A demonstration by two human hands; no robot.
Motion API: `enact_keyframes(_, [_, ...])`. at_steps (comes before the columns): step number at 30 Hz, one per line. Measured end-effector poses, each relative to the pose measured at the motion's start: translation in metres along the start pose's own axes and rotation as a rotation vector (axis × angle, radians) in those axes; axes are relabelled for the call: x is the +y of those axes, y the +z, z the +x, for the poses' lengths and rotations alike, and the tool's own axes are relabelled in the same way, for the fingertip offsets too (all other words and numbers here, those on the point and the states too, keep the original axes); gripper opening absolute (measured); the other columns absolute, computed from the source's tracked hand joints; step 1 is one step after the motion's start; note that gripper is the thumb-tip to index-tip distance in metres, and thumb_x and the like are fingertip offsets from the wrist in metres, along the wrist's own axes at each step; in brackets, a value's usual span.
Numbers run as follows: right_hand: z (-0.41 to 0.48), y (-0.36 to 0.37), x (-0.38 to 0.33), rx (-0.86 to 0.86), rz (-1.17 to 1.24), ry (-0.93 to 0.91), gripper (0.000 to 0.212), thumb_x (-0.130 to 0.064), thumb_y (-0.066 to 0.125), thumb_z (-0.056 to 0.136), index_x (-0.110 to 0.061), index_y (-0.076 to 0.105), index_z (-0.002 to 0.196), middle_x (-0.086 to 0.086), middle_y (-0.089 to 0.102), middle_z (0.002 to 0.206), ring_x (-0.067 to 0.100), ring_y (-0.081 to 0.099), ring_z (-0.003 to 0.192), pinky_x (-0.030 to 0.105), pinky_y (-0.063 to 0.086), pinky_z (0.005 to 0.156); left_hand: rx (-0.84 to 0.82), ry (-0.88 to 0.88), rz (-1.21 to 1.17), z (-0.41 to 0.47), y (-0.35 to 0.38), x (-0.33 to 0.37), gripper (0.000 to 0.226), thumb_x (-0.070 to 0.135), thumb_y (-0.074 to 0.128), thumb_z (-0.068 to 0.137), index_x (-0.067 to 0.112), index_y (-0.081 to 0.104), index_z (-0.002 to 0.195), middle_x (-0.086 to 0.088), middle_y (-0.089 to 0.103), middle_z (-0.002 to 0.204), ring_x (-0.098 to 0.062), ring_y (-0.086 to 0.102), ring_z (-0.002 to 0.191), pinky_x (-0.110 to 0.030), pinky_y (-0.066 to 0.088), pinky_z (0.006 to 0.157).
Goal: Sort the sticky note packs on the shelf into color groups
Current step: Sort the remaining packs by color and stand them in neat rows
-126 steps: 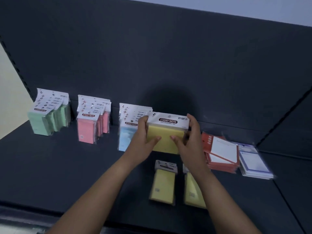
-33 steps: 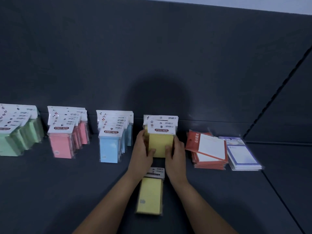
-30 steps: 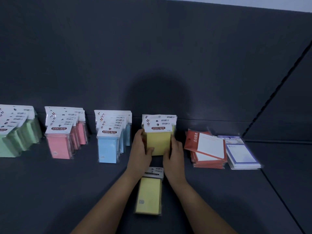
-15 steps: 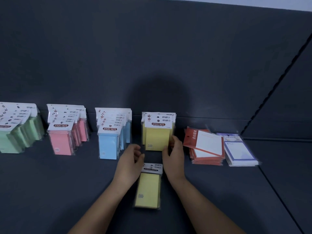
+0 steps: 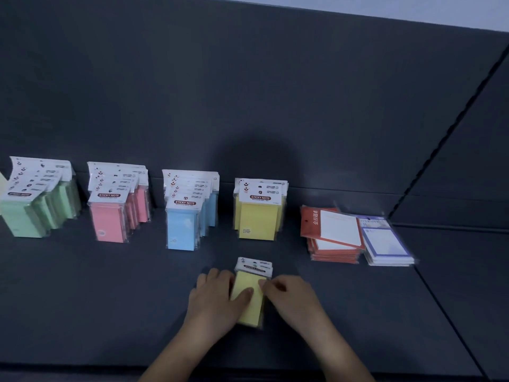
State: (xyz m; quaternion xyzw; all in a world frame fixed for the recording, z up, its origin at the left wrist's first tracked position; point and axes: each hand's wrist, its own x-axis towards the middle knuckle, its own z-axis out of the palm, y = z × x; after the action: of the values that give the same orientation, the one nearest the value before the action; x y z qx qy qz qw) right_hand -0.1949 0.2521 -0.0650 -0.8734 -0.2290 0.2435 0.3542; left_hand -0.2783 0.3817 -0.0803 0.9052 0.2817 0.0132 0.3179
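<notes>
Sticky note packs stand in colour rows along the back of the dark shelf (image 5: 82,299): green (image 5: 35,208), pink (image 5: 113,216), blue (image 5: 184,224) and yellow (image 5: 257,219). In front of the yellow row a single yellow pack (image 5: 252,301) lies flat, header card pointing to the back. My left hand (image 5: 214,296) grips its left edge, thumb across the top. My right hand (image 5: 292,299) holds its right edge with curled fingers.
Right of the yellow row lie a flat stack of red-framed pads (image 5: 333,241) and a stack of blue-framed pads (image 5: 385,246). The dark back panel (image 5: 248,92) rises behind the rows. A seam (image 5: 440,299) divides the shelf at the right.
Both hands let go of the standing yellow row and drew back to the flat yellow pack, closing on its two sides. The view shifted slightly right.
</notes>
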Motion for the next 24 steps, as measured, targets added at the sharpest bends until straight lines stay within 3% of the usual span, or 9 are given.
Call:
enact_keyframes(3, [-0.003, 0.012, 0.002, 0.033, 0.034, -0.041, 0.022, -0.026, 0.056, 0.088, -0.02, 0.063, 0.109, -0.002, 0.061, 0.105, 0.013, 0.056, 0.1, 0.026, 0.045, 0.087, 0.058, 0.019, -0.096, -0.008, 0.008, 0.002, 0.026, 0.045, 0.055, 0.086, 0.032, 0.044, 0.105, 0.013, 0.041, 0.104, -0.008, 0.032, 0.104, -0.027, 0.033, 0.091])
enact_keyframes(5, [-0.003, 0.019, 0.005, 0.091, 0.186, -0.036, 0.027, -0.015, 0.057, 0.087, -0.025, 0.057, 0.112, -0.004, 0.059, 0.108, 0.012, 0.055, 0.101, 0.027, 0.046, 0.091, 0.098, 0.073, -0.283, -0.012, 0.012, 0.004, 0.025, 0.028, 0.06, 0.085, 0.036, 0.044, 0.103, 0.013, 0.046, 0.106, -0.006, 0.039, 0.106, -0.023, 0.038, 0.091])
enact_keyframes(7, [-0.004, 0.025, 0.006, 0.154, 0.371, -0.039, 0.032, -0.005, 0.056, 0.086, -0.026, 0.053, 0.111, -0.007, 0.062, 0.106, 0.008, 0.058, 0.096, 0.024, 0.049, 0.087, 0.112, 0.145, -0.48, -0.014, 0.017, 0.007, 0.04, 0.01, 0.061, 0.083, 0.042, 0.043, 0.098, 0.014, 0.048, 0.107, 0.003, 0.047, 0.102, -0.007, 0.041, 0.08])
enact_keyframes(10, [0.006, 0.027, 0.008, 0.229, 0.479, -0.083, 0.038, 0.0, 0.056, 0.087, -0.028, 0.05, 0.111, -0.008, 0.062, 0.106, 0.003, 0.059, 0.096, 0.023, 0.049, 0.087, 0.132, 0.199, -0.554, -0.004, 0.019, 0.008, 0.054, -0.004, 0.056, 0.081, 0.041, 0.041, 0.106, 0.015, 0.047, 0.11, 0.015, 0.047, 0.099, 0.001, 0.039, 0.074])
enact_keyframes(15, [0.041, 0.015, 0.0, 0.417, 0.46, -0.268, 0.038, 0.001, 0.057, 0.087, -0.019, 0.05, 0.118, 0.0, 0.06, 0.117, 0.014, 0.056, 0.109, 0.03, 0.045, 0.096, 0.263, 0.35, -0.46, 0.035, 0.012, 0.016, 0.053, -0.011, 0.052, 0.081, 0.011, 0.039, 0.127, 0.004, 0.045, 0.12, 0.0, 0.049, 0.104, -0.008, 0.041, 0.088])
enact_keyframes(18, [0.061, 0.013, -0.005, 0.479, 0.448, -0.34, 0.036, 0.001, 0.055, 0.088, -0.015, 0.05, 0.12, 0.004, 0.058, 0.117, 0.017, 0.056, 0.11, 0.032, 0.046, 0.097, 0.314, 0.391, -0.432, 0.055, 0.011, 0.023, 0.051, -0.012, 0.05, 0.082, 0.006, 0.038, 0.129, -0.004, 0.042, 0.124, -0.012, 0.049, 0.108, -0.014, 0.04, 0.09])
enact_keyframes(22, [0.079, 0.018, -0.002, 0.56, 0.336, -0.406, 0.035, 0.0, 0.056, 0.088, -0.014, 0.051, 0.119, -0.005, 0.051, 0.109, 0.011, 0.054, 0.103, 0.016, 0.043, 0.09, 0.36, 0.363, -0.384, 0.072, 0.019, 0.019, 0.053, -0.009, 0.05, 0.084, 0.001, 0.037, 0.134, -0.009, 0.042, 0.13, -0.016, 0.043, 0.118, -0.019, 0.034, 0.1])
enact_keyframes(24, [0.086, 0.02, 0.002, 0.553, 0.274, -0.385, 0.035, -0.003, 0.056, 0.089, -0.01, 0.051, 0.123, -0.003, 0.049, 0.109, 0.012, 0.054, 0.101, 0.021, 0.045, 0.089, 0.406, 0.338, -0.358, 0.076, 0.023, 0.017, 0.053, -0.006, 0.053, 0.084, 0.003, 0.039, 0.134, -0.008, 0.043, 0.129, -0.017, 0.042, 0.119, -0.019, 0.032, 0.101])
